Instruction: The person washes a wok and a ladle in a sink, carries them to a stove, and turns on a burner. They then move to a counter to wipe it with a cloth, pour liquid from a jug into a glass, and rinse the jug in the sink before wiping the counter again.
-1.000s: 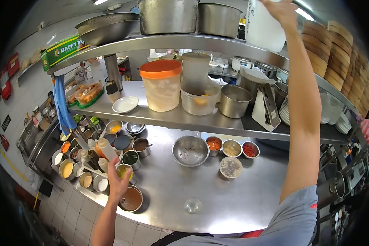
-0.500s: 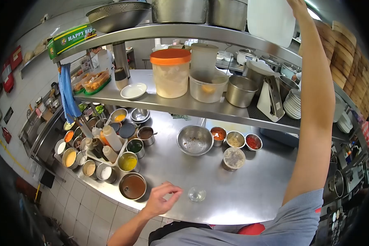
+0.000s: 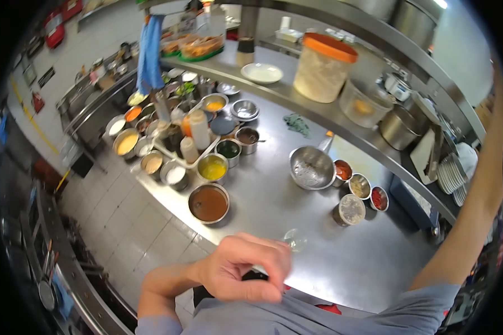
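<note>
My left hand (image 3: 246, 268) hovers in front of my body at the near edge of the steel table, its fingers curled in toward the thumb with nothing visible in them. Just beyond it, a small clear glass bowl (image 3: 295, 240) stands on the table. My right forearm (image 3: 480, 178) is stretched up along the right side toward a tall white container (image 3: 461, 56) on the upper shelf. The right hand fades into the dark edge beside that container, and its fingers are hidden.
Pots of sauces, including a brown one (image 3: 208, 204), and squeeze bottles (image 3: 199, 128) crowd the left. A metal mixing bowl (image 3: 313, 167), small ingredient pots (image 3: 359, 187) and a lidded tub (image 3: 349, 210) stand right of centre. A steel shelf (image 3: 330, 111) crosses above, holding an orange-lidded bucket (image 3: 324, 67).
The view has turned left and tilted down, so things appear shifted right. My left hand has come nearer the camera, fingers more curled. The right arm stays raised, its hand now at the dark edge.
</note>
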Demonstrator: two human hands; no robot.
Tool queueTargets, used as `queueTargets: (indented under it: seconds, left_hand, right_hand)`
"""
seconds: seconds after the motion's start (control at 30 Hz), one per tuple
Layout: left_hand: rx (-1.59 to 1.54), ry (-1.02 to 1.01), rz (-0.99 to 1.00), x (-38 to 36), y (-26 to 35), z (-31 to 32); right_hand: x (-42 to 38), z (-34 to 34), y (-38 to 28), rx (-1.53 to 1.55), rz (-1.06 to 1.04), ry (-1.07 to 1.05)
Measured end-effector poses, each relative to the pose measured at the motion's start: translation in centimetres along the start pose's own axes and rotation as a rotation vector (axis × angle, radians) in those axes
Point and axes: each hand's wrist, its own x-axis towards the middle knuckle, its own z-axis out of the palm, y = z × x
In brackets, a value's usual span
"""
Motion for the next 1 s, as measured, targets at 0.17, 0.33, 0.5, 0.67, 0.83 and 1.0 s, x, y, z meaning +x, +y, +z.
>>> queueTargets:
  seconds: [0.17,0.33,0.5,0.67,0.83,1.0]
  left_hand:
    - [-0.471,-0.330,0.064,2.2,0.1,2.9]
    - [-0.730,-0.517,-0.123,2.7,0.9,2.2]
    - [-0.972,-0.736,-0.257,1.9,-0.4,2.1]
    - [-1.140,-0.812,-0.574,0.2,0.2,1.6]
    - [-0.284,-0.695,-0.354,-2.7,-4.4,-0.5]
    - [0.577,-0.309,-0.024,-2.7,-8.2,-0.3]
  right_hand:
    - [-3.5,-3.5,1.5,0.047,0.031,0.006]
    - [-8.9,-8.0,1.7,0.125,0.090,0.029]
    - [-16.5,-13.9,0.8,0.244,0.213,0.056]
    - [-25.0,-20.8,-1.5,0.419,0.439,0.065]
    - [-36.5,-26.0,-7.1,0.352,0.687,-0.257]
    - [-49.5,-23.7,-15.5,0.057,0.400,-1.067]
